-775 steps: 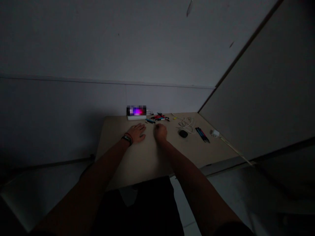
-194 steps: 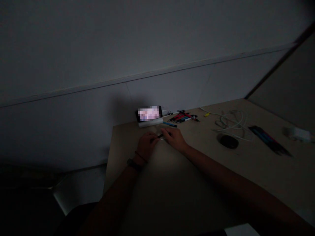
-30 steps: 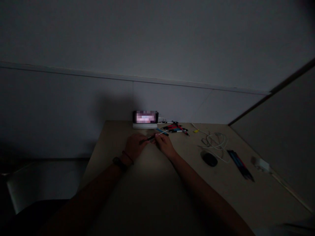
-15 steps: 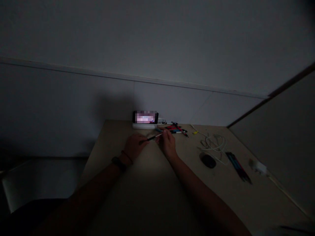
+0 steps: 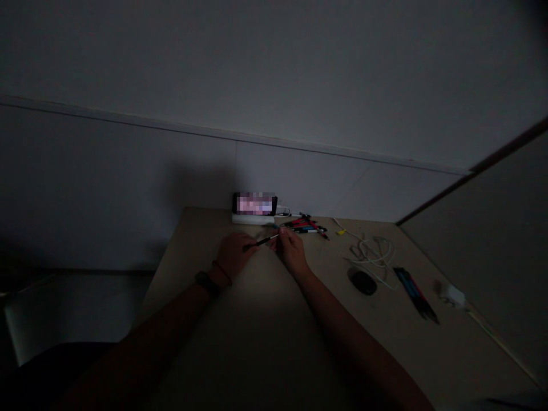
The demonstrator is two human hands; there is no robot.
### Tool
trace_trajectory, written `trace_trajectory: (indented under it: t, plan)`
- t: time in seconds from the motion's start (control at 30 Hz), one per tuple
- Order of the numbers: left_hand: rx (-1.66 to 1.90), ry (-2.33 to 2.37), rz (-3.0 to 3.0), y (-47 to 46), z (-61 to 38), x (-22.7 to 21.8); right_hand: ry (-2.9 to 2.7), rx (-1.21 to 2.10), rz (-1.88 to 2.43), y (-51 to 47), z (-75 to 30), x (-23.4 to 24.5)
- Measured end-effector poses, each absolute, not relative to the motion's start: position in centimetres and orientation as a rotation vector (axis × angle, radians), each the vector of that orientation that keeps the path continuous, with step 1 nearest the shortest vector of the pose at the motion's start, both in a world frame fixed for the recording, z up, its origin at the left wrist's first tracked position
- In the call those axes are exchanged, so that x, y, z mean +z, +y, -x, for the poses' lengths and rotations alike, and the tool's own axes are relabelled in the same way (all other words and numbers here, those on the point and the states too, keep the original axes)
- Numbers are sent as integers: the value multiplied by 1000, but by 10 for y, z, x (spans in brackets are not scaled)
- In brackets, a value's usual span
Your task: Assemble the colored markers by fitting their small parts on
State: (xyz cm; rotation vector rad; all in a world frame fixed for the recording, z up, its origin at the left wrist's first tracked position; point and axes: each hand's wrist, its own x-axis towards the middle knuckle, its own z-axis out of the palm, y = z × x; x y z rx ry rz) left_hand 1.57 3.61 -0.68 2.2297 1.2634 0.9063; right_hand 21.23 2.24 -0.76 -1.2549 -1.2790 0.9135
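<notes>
My left hand (image 5: pixel 233 254) and my right hand (image 5: pixel 291 251) meet near the far edge of the table, holding a slim black pen (image 5: pixel 260 242) between them. Its dark end lies at my left fingers. Its pale, thin end sits in the pinch of my right fingers. A dark wristband and a thin cord circle my left wrist. Just beyond my hands, a phone (image 5: pixel 254 204) with a blurred screen stands on a white bar (image 5: pixel 252 219).
A heap of red, black and blue pens (image 5: pixel 306 225) lies right of the phone. Further right are a coiled white cable (image 5: pixel 370 254), a black computer mouse (image 5: pixel 362 282), a bundle of dark pens (image 5: pixel 415 294) and a white charger (image 5: pixel 451 297). Walls bound the table (image 5: pixel 192 251) behind and right.
Since the oldest frame my hands have come together on the black pen. Over the last second my right hand has shifted slightly along it, and the view has tilted a little.
</notes>
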Motion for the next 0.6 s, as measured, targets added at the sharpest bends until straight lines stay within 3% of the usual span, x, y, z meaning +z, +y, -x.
trace_trajectory:
  t: [0.6]
  plan:
    - [887, 1314, -2263, 34, -17, -5, -1261, 934, 1218, 23, -210, -8]
